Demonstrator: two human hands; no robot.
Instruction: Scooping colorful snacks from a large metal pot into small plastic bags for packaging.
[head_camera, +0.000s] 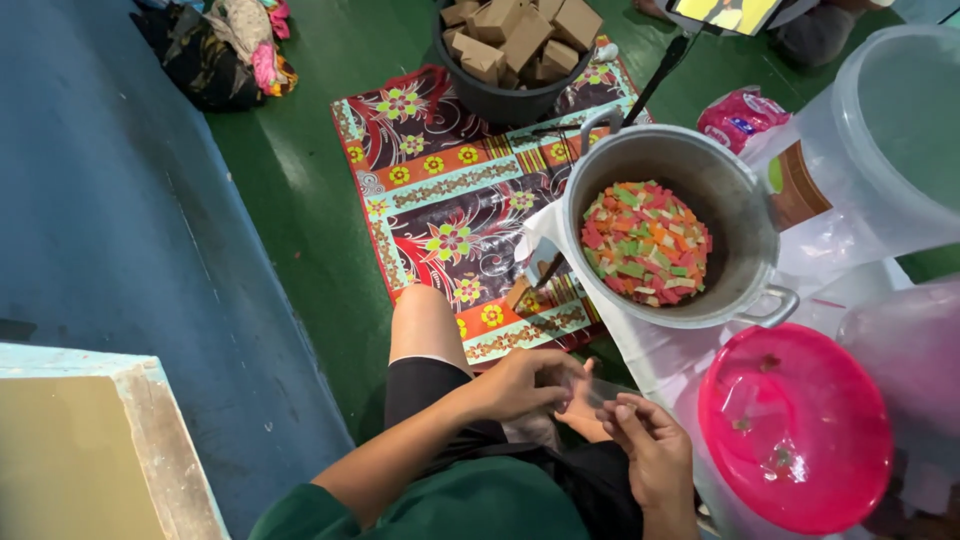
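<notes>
Both hands pinched small clear plastic bag – left hand at edge, right hand at mouth. Flimsy, light, slippery film – best gripped at rim.

Bright even light, soft edge blur.

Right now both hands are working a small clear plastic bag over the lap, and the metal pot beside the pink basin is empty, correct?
Not quite. The head view shows the metal pot filled with colourful cut pieces, not empty. The left hand and right hand do hold the small clear plastic bag, beside the pink basin.
</notes>
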